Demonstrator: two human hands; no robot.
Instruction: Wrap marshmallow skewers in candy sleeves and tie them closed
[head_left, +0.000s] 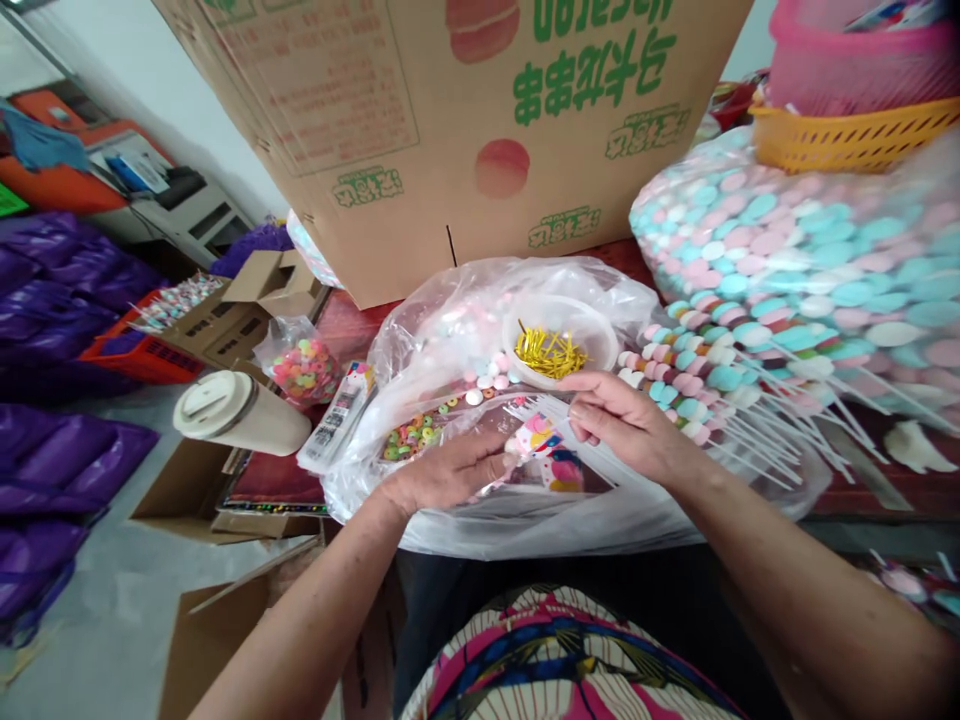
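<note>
My left hand [454,468] pinches a small clear plastic bag [534,440] printed in pink, yellow and blue. More printed bags [564,472] lie just under it. My right hand [619,415] is closed to the right of the bag, its fingers curled against the thumb; what they hold, if anything, is hidden. Beyond it stands a clear round tub [600,340] with gold twist ties [549,352]. White sticks [536,405] lie between the hands. Ring-shaped colored candies [412,437] and pale round candies [491,375] rest in the large plastic bag [450,535] spread before me.
Skewers of colored candies [709,365] are piled at right, beside a large bag of pastel candies [832,260] under an orange basket [847,140]. A tall carton [450,160] stands behind. At left are a lidded cup [244,410] and a bag of candy rings [304,370].
</note>
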